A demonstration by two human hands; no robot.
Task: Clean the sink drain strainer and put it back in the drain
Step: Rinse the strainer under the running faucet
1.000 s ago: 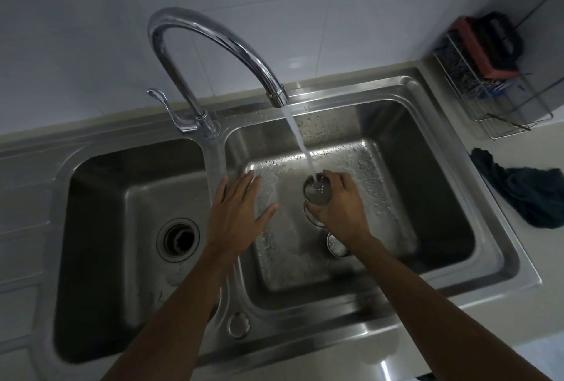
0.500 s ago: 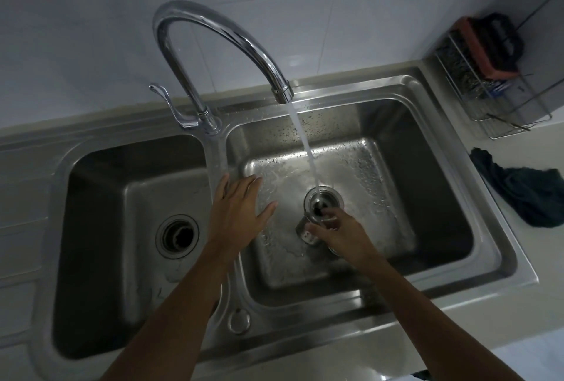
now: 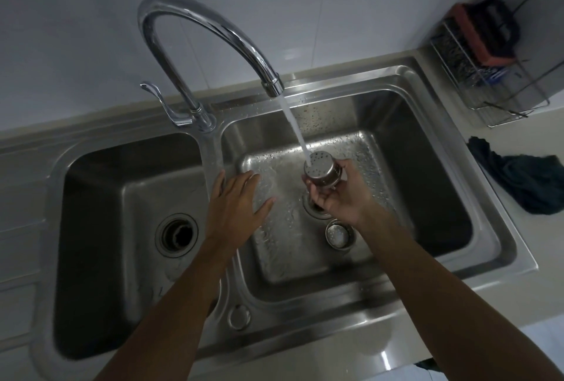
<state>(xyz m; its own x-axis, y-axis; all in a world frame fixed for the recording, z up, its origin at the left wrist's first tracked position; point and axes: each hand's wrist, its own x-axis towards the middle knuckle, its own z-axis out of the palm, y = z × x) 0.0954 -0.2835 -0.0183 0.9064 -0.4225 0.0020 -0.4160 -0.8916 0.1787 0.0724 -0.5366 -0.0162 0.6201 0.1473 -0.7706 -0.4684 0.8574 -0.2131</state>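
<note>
My right hand (image 3: 338, 194) grips a perforated steel drain strainer (image 3: 323, 170), turned bottom-up under the water stream (image 3: 295, 130) from the tap (image 3: 213, 32). The hand hovers above the right basin's drain opening (image 3: 314, 208), which it partly hides. A second round strainer piece (image 3: 338, 234) lies on the basin floor just in front of that drain. My left hand (image 3: 236, 209) rests flat with straight fingers on the divider between the two basins, holding nothing.
The left basin has an uncovered drain (image 3: 176, 234). The tap lever (image 3: 158, 99) sticks out to the left. A wire rack (image 3: 488, 75) with scrubbers stands at the back right, and a dark cloth (image 3: 525, 179) lies on the counter. The right basin floor (image 3: 360, 148) is wet.
My right hand dipped to the drain, then rose again with the strainer flipped bottom-up under the stream. The left hand stayed on the divider.
</note>
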